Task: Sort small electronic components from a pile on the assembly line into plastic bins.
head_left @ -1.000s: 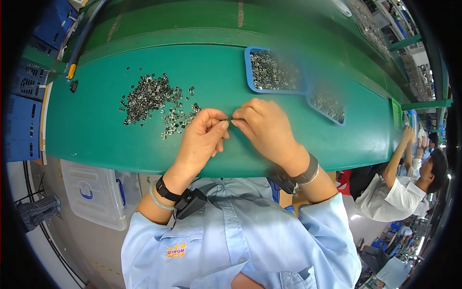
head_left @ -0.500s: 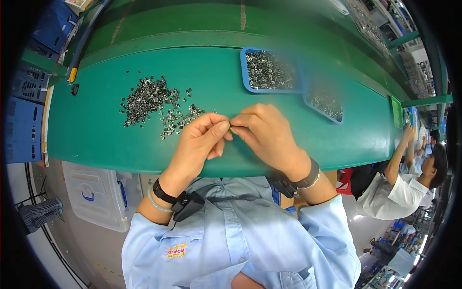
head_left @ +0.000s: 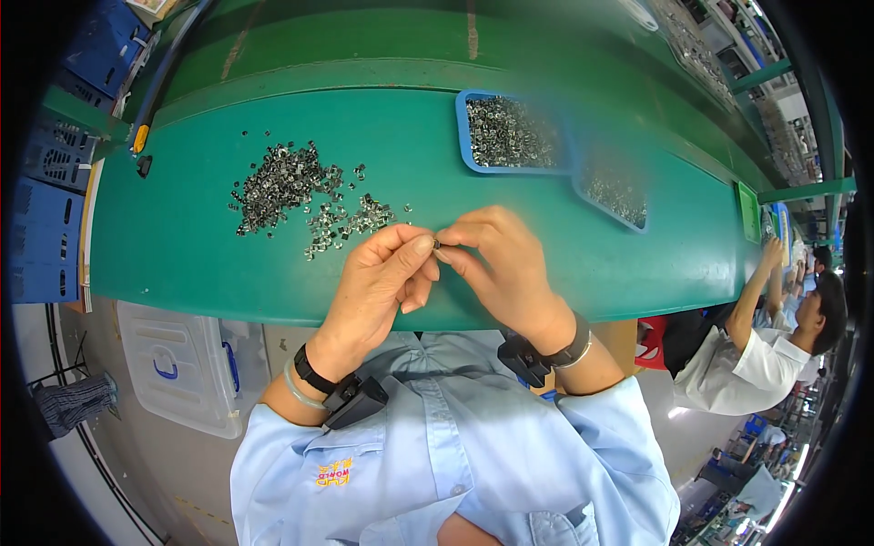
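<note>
My left hand [head_left: 387,278] and my right hand [head_left: 499,264] meet fingertip to fingertip above the near part of the green tabletop [head_left: 601,282]. Between their thumbs and forefingers is a small dark part [head_left: 436,244], mostly covered by the fingers; its exact kind is too small to make out. Left of the hands lies a heap of small black and silvery parts [head_left: 278,187]. A looser scatter of shinier parts [head_left: 364,216] reaches close to my left fingers. A blue tray [head_left: 463,136] full of similar small parts stands beyond my right hand.
A second blue tray [head_left: 612,217] with small parts sits to the right, partly blurred. Blue crates [head_left: 44,241] stand at the left, and a clear lidded box [head_left: 177,364] is below the table's edge. Another person [head_left: 756,355] works at the far right.
Both hands have shifted slightly toward me, still pinched together. The small dark part shows a little more between the fingertips. Heap and trays stay in place.
</note>
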`<state>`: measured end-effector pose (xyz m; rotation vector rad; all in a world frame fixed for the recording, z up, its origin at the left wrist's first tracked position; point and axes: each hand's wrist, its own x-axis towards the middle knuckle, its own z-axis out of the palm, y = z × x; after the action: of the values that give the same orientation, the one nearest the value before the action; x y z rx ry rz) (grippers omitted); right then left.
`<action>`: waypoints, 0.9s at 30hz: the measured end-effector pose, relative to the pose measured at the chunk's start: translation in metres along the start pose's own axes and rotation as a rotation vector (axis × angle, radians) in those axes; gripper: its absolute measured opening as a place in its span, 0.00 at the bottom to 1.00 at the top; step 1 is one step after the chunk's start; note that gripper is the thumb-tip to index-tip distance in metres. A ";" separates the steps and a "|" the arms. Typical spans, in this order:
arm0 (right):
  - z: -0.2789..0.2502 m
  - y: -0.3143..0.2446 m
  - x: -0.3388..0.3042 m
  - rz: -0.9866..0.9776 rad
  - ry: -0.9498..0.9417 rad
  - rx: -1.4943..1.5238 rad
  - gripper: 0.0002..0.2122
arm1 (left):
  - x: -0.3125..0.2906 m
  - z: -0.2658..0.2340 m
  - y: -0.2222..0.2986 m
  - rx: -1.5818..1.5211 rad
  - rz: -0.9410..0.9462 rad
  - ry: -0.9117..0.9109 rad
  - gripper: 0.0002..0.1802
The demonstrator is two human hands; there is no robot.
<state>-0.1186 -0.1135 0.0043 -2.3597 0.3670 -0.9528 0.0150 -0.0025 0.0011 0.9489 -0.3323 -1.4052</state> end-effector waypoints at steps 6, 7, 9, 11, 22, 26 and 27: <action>0.000 -0.001 -0.005 0.078 0.011 0.066 0.09 | -0.004 0.004 0.001 0.057 0.039 0.019 0.10; -0.001 -0.001 -0.006 0.077 0.012 0.067 0.09 | -0.004 0.004 0.000 0.065 0.041 0.007 0.10; -0.002 0.000 -0.006 0.076 -0.009 0.088 0.08 | -0.004 0.003 0.000 0.079 0.044 -0.019 0.10; -0.002 -0.001 -0.006 0.078 -0.020 0.099 0.08 | -0.004 0.001 0.001 0.104 0.035 -0.037 0.10; 0.001 -0.006 -0.006 0.064 -0.006 0.089 0.06 | -0.002 0.000 -0.005 0.087 -0.010 -0.078 0.13; -0.004 -0.003 -0.006 0.025 -0.072 0.013 0.09 | -0.003 0.000 -0.005 0.154 0.031 -0.058 0.13; -0.004 -0.003 -0.006 0.024 -0.073 0.013 0.09 | -0.003 0.001 -0.004 0.152 0.026 -0.049 0.13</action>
<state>-0.1256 -0.1100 0.0053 -2.3652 0.3590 -0.8528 0.0108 0.0003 0.0002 1.0311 -0.4922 -1.3955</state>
